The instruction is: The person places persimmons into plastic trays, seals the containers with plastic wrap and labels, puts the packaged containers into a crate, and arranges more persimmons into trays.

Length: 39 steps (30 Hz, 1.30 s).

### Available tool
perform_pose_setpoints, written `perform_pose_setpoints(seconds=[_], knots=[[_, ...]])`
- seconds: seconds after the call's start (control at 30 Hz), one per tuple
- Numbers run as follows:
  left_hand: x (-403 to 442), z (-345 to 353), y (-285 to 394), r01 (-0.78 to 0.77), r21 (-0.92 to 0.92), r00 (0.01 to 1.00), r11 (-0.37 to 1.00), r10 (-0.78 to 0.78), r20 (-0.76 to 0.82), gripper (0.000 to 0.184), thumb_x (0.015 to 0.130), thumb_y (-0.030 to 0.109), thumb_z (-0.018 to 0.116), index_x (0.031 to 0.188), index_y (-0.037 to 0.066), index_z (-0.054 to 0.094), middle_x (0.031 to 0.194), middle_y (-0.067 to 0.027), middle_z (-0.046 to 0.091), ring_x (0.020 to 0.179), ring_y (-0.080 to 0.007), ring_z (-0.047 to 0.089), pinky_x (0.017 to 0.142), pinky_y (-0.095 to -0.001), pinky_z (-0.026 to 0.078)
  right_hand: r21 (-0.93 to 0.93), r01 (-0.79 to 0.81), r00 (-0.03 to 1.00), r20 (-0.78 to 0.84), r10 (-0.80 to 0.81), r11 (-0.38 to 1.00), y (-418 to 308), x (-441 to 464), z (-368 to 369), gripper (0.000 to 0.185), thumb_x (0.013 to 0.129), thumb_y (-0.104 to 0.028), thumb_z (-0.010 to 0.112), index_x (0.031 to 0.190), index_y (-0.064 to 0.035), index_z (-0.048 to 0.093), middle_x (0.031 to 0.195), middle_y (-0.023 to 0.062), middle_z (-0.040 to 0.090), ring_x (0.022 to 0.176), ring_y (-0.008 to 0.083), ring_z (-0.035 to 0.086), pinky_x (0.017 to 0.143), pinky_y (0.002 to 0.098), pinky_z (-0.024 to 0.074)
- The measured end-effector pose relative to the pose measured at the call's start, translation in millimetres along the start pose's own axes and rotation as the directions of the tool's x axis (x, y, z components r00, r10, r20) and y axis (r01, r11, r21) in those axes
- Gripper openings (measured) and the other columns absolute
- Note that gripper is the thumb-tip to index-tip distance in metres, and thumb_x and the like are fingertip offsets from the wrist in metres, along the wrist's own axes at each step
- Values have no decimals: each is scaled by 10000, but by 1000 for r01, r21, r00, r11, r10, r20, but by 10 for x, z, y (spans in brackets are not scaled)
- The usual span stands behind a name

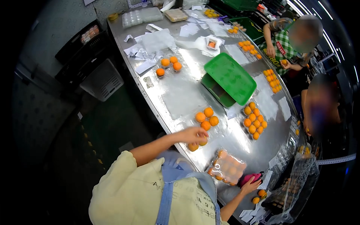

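**Pkg. status: est. part done**

Head view. Two oranges (193, 147) are located at L hand (194, 134), nr. edge of steel table (234, 137). Fingers of L hand are partly curled over them; due to blur, it cannot be told whether fruit is gripped. Pink item (248, 179) is gripped by fingers of R hand (250, 185), just beside covered pack.

Done (judged): covered pack (227, 167) is filled. Full tray (255, 120), beyond it, is loaded w/ rows of fruit; lid cannot be made out.

Remaining (judged): near group (206, 118), qty. 4, is seated in clear plastic just past L hand; far group (168, 66), qty. 4, is set farther up table. Both are taken as part-filled. Whether a tray is shared by near group & two oranges cannot be told. Contents of green bin (230, 78), mid-table, are hidden.

Across table, one orange (284, 62) is held by a co-worker (281, 45), nr. addl. loaded trays (272, 81).
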<state>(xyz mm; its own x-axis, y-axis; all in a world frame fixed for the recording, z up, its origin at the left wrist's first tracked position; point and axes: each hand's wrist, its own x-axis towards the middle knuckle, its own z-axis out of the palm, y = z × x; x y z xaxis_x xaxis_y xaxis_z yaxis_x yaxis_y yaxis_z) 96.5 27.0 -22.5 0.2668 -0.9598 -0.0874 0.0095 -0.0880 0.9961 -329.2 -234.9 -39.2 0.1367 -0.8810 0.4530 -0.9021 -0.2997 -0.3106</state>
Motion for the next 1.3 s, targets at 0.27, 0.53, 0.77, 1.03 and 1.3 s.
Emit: perform_pose_setpoints(seconds=[0.27,0.53,0.77,1.03,1.3], knots=[[-545,-1848,275,80,-282,697,956,-256,-670,265,889,197,628,1126,79,613,942,-33,635,728,-74,557,602,-212,474,79,15,968,247,-34,997,-599,-367,93,469,882,-244,582,1240,49,504,1257,235,526,1186,378,476,1031,435,344],[269,-2954,302,146,-58,689,988,-143,-710,266,863,252,656,1069,83,635,899,3,618,733,-72,555,591,-212,453,56,197,979,49,-199,979,-1369,-298,43,311,794,-89,566,1088,10,592,1086,182,591,1058,358,519,950,451,385],[2092,-3737,69,191,64,732,980,-98,-674,382,798,353,689,1011,42,628,820,-80,647,625,-145,614,529,-283,499,-17,291,951,113,-287,957,-1950,-364,-98,266,758,-34,564,1020,-33,609,1021,149,594,1028,339,515,920,442,381],[3589,-4145,-322,449,118,628,886,-219,-746,585,770,516,663,1098,39,577,1039,-161,656,947,-285,646,833,-422,496,-109,231,938,291,-191,967,-2038,-848,-506,217,723,56,561,893,-63,621,885,110,595,904,317,530,843,404,404],[4016,-4256,-433,458,-11,533,889,-285,-797,480,725,515,720,887,66,665,899,-140,689,888,-275,669,775,-397,524,-138,219,910,387,-151,966,-2207,-920,-505,156,740,54,585,821,-68,638,877,98,598,894,293,534,823,388,415]])
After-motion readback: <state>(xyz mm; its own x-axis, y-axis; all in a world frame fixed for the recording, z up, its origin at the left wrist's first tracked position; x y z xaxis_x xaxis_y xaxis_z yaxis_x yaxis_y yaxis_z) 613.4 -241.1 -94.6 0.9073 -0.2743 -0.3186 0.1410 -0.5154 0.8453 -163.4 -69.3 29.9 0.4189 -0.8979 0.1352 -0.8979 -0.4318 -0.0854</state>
